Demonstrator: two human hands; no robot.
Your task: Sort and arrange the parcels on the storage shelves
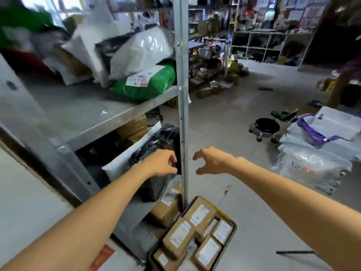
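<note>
- The left hand (162, 163) is in the middle of the frame, just left of the metal post (182, 94). Its fingers and thumb are curled on the edge of the black parcel (156, 141) and pinch the shiny wrap.
- The black parcel sits on the lower shelf, right beside the post. It leans on a flat white mailer (125, 159) that is behind it and under it.
- The right hand (213, 160) is just right of the post, in the air above the floor. Its fingers and thumb are bent like a claw, spread wide, and hold nothing.
- Up on the grey shelf board (78, 106) in the upper middle lies a green parcel (152, 85) with a white label. A big white parcel (142, 51) lies on top of it. More bags are piled to the left, but they are blurry.
- Below the black parcel is a brown box (166, 206) with a label, touching the foot of the post.
- At the bottom middle is a dark crate (234, 224) on the floor, full of small brown boxes (200, 214) with white labels.
- At the right is a round black stool on wheels (264, 127), and near it a heap of grey and white bags (312, 159).
</note>
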